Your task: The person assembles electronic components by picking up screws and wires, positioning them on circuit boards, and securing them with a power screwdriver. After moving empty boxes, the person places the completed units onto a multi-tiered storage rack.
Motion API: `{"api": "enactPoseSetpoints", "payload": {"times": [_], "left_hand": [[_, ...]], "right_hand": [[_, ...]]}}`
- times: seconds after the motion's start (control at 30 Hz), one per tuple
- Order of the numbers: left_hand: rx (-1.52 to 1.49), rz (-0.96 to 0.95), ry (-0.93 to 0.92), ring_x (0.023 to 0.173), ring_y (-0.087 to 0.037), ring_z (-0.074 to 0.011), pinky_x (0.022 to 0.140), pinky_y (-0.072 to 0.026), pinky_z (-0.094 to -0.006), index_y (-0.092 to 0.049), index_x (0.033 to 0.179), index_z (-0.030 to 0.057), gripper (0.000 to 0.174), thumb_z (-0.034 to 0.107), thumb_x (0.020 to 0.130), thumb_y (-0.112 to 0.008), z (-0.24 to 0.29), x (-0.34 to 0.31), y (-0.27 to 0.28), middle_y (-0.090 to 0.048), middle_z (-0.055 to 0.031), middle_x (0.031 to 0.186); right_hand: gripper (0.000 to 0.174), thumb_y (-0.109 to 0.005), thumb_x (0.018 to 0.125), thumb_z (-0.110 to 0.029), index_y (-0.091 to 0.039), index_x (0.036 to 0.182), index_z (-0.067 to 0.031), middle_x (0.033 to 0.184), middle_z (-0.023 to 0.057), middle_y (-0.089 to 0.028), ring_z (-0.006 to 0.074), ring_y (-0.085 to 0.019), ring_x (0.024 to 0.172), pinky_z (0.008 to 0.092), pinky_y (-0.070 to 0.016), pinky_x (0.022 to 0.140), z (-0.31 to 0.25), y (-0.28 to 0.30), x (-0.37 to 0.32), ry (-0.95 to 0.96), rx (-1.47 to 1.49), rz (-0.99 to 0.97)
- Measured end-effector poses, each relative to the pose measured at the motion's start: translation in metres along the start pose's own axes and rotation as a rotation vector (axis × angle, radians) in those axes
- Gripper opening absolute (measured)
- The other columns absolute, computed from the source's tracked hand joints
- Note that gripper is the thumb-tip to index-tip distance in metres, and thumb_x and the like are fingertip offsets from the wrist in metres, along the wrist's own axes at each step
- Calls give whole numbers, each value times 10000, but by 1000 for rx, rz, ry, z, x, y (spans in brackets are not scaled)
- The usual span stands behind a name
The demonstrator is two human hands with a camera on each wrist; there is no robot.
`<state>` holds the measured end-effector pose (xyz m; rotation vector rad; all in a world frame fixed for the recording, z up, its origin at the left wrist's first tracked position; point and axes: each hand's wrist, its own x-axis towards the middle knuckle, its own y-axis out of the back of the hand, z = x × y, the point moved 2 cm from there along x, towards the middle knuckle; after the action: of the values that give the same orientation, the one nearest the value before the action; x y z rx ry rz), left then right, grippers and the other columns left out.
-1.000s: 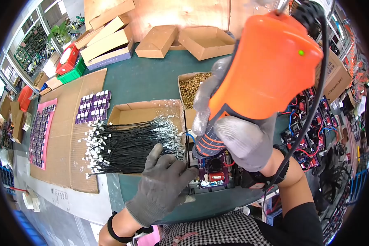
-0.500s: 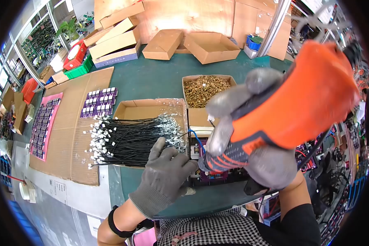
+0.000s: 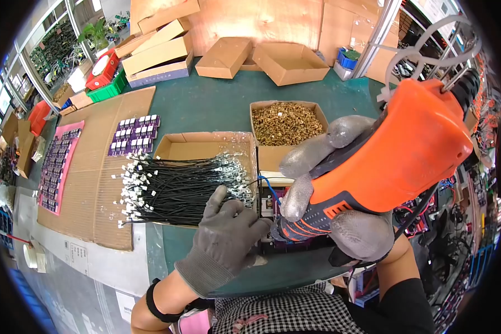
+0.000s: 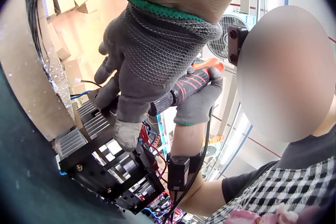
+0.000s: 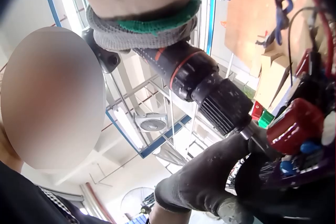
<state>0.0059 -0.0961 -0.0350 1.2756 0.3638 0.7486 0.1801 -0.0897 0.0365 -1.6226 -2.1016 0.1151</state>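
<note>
— Where is the electric screwdriver (image 3: 406, 150)?
— In the right hand (image 3: 357, 232); the gloved fingers are wrapped tight round its orange body; it slants down to the left, its nose just above the black finned unit (image 4: 100, 161) at the table's near edge.
— And the left hand (image 3: 225, 236)?
— It lies on top of that unit, palm down; the right wrist view shows its fingers (image 5: 210, 176) bent round the bit (image 5: 257, 134), pinching it just below the chuck.
— What does the bit meet?
— It points at a purple board with a red part (image 5: 296, 127) and blue wires; the contact itself is hidden by the glove.
— What lies around?
— A bundle of black wires (image 3: 178, 189) in a flat carton, just left of the left hand; brass screws (image 3: 286, 122) in a box behind the unit; purple boards (image 3: 134, 134) on cardboard further left, well apart from both hands.
</note>
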Motion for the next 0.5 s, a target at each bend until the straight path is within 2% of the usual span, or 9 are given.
{"api": "enactPoseSetpoints", "payload": {"times": [0.33, 0.37, 0.43, 0.5], "left_hand": [[26, -9, 2, 1053, -574, -214, 1146, -200, -527, -648, 1059, 132, 545, 348, 592, -824, 6, -1, 1, -631, 4, 941], [54, -5, -2, 1054, -573, -214, 1145, -202, -527, -648, 1070, 139, 550, 351, 594, -825, 6, -1, 0, -635, 3, 950], [117, 1, -20, 1055, -572, -214, 1145, -206, -526, -650, 1090, 154, 562, 357, 597, -827, 7, -1, -1, -644, 1, 969], [136, -9, 2, 1053, -571, -213, 1147, -204, -524, -649, 1106, 175, 561, 355, 606, -830, 12, -1, 3, -647, 4, 973]], "right_hand": [[598, -681, 817, -78, -365, 1324, -45, 1041, 188, -626, 216, -654, 789, 337, -544, 714, 8, -4, 2, 102, -157, -36], [593, -674, 818, -68, -364, 1322, -40, 1076, 194, -621, 219, -655, 795, 341, -546, 709, 5, -6, 2, 89, -214, -38], [380, -634, 715, 51, -578, 1087, -2, 947, 70, -648, 100, -597, 745, 255, -491, 643, -12, -14, 3, 105, -116, -2], [500, -648, 780, -64, -444, 1234, -16, 1092, 166, -615, 196, -638, 787, 341, -533, 670, -34, -12, -3, 217, -147, -4]]}}
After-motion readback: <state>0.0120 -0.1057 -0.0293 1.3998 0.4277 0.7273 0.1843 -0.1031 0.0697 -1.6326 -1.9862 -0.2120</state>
